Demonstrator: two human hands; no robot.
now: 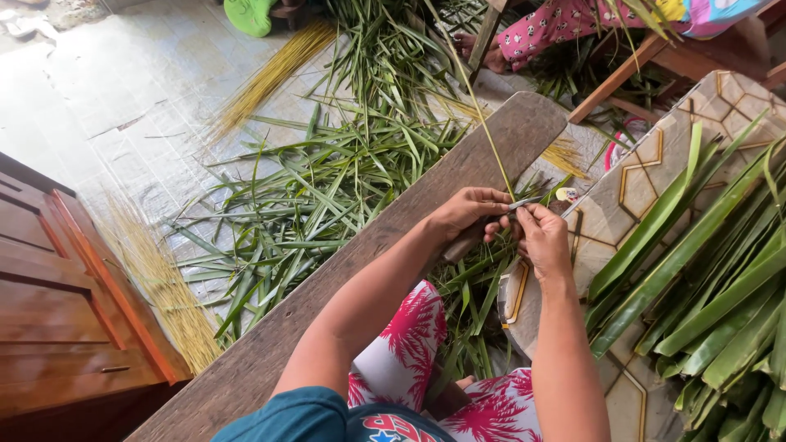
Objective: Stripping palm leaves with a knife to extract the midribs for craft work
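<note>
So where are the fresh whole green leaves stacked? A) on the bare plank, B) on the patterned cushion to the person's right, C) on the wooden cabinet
B: the long green leaves lie across the patterned cushion, to the right of the right hand.

Plank [393, 245] left, leaf stack [704, 278] right; narrow gap between.

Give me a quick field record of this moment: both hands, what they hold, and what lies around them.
left hand: grips a knife handle, blade pointing toward the right hand
right hand: pinches a thin leaf midrib against the blade
plank: wooden, runs diagonally under the left arm
leaf pile: fresh green palm leaves at right, on patterned cushion
floor: stripped leaves, yellow midrib bundles
</note>
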